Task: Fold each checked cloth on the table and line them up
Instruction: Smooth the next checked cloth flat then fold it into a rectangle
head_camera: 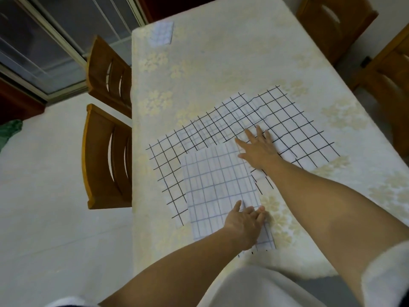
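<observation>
A: Where do the cloths lie?

B: A black-checked cloth [294, 129] is spread flat across the middle of the table [221, 63]. A blue-checked cloth [217, 187] lies on its near part, and that one's near end reaches past the black grid onto the flowered table cover.

A: And the hands?

B: The right hand [257, 149] lies flat with its fingers straight and spread. It presses down at the far right corner of the blue-checked cloth, where that cloth meets the black grid. It grasps nothing.

A: The left?

B: The left hand [245, 222] is at the near right edge of the blue-checked cloth. Its fingers are curled and its thumb is out, and a small ridge of fabric stands up between them — it pinches that edge.

A: Any more cloths?

B: A small folded cloth [161, 33], pale with a faint check, sits at the far left corner of the table, well apart from the others. A paler checked patch also shows near the far edge of the black grid — over or under it, I cannot tell.

A: Around the table?

B: Two wooden chairs [106, 156] are at the left side, with more wooden chairs at the right.
</observation>
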